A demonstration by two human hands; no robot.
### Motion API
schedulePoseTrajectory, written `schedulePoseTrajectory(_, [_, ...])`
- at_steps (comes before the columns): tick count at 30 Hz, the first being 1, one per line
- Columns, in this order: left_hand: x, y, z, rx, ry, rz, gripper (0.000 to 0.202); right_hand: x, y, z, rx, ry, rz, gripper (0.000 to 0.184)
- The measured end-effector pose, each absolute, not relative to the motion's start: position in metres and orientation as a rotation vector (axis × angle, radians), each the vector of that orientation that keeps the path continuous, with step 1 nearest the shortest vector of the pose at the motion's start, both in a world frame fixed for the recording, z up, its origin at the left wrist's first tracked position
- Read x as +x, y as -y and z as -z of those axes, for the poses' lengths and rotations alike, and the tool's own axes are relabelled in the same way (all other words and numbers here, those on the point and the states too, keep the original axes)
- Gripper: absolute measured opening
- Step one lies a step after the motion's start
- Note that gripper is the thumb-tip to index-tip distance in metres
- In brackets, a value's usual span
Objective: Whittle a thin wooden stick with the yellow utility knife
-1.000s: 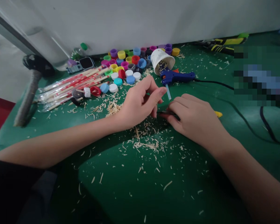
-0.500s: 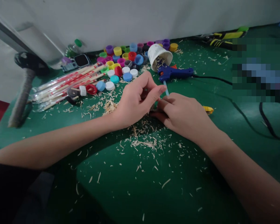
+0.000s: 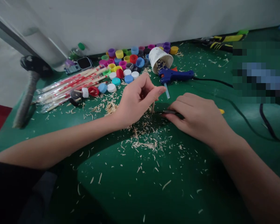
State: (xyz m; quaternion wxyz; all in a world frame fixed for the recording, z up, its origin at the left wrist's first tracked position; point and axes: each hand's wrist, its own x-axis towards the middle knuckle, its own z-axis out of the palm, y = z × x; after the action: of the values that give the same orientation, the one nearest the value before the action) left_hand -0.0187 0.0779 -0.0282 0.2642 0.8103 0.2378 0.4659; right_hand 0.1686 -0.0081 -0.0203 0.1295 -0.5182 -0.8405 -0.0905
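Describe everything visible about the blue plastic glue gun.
The blue, plastic-looking glue gun lies on its side on the green tabletop. Its front end, nozzle hidden, points into a tipped white cup. An orange part shows along its far edge. A translucent pale-blue glue stick juts toward the camera, and a black cord trails right from the handle. Nobody holds it; whether it is on cannot be told.

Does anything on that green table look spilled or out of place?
Yes. Pale shavings litter the green table messily, with a heap beside the left hand. A white cup looks odd too: tipped rather than upright, its mouth at the front end of the blue glue gun.
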Motion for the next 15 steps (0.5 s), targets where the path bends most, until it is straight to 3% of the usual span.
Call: schedulePoseTrajectory(15, [-0.018, -0.075, 0.029, 2.057, -0.558, -1.189, 0.024, 0.156, 0.004, 0.022, -1.486, 2.433, 0.283, 0.024])
